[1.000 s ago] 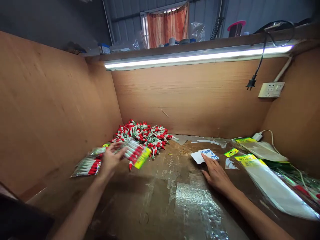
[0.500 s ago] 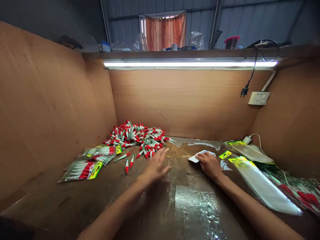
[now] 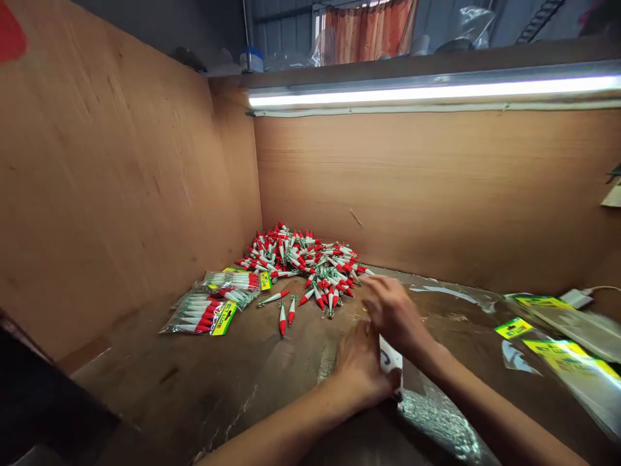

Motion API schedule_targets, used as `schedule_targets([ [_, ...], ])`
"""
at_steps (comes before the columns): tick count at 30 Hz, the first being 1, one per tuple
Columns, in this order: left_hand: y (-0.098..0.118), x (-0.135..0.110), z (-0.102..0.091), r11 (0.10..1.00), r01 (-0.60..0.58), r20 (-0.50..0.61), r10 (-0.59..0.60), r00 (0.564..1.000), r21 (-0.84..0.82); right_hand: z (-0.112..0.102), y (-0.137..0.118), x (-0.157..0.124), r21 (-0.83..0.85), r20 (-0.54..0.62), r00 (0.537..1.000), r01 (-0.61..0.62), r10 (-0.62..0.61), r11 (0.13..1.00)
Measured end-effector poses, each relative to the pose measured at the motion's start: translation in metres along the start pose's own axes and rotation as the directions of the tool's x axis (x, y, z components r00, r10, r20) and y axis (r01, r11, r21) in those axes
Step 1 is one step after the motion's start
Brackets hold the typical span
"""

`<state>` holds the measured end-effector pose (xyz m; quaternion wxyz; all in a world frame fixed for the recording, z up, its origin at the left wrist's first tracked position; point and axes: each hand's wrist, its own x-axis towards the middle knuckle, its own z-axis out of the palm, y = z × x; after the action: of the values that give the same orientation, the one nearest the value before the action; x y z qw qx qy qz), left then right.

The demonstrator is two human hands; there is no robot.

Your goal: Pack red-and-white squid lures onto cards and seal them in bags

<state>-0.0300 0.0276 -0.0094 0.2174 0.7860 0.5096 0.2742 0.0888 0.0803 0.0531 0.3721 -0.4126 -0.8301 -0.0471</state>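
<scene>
My left grip (image 3: 361,369) rests on the card (image 3: 391,358), fingers hidden, so I cannot tell if it pinches; the card, tucked beneath my right wrist, could crease or slip; my right grip (image 3: 391,310), loosely spread and blurred, could scatter the lures (image 3: 310,265) just beyond it; the card's print is mostly covered.

Can see only a corner of the white card (image 3: 391,360), otherwise covered by the left hand (image 3: 361,372) and crossed by the right hand (image 3: 392,314); cannot read its blue print. Cannot tell how the left fingers grip it. Blurred at the right fingertips. Too small to read: yellow labels (image 3: 223,318) on the packed bags (image 3: 194,317). Cut by the right edge: clear bags (image 3: 577,362), light tube (image 3: 436,92), white plug (image 3: 575,298). Cropped and unidentifiable: red blot (image 3: 10,35), top-left corner.
</scene>
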Motion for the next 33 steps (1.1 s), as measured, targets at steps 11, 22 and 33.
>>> schedule_targets([
  [11, 0.001, -0.011, 0.009, 0.987, -0.149, 0.067, 0.152, 0.986, -0.054, 0.13, -0.067, 0.092, 0.014, 0.477, 0.605, 0.72, -0.637, 0.694],
  [22, -0.004, -0.004, -0.004, 0.979, -0.075, 0.061, 0.064, 0.996, 0.188, 0.0, 0.001, 0.047, 0.867, 0.043, 0.959, -0.176, 0.281, 0.467],
  [33, -0.006, 0.008, -0.01, 0.919, -0.393, -0.034, 0.392, 0.919, -0.02, -0.085, 0.089, -0.125, 0.796, 0.077, 0.821, -0.392, 0.566, 0.46],
])
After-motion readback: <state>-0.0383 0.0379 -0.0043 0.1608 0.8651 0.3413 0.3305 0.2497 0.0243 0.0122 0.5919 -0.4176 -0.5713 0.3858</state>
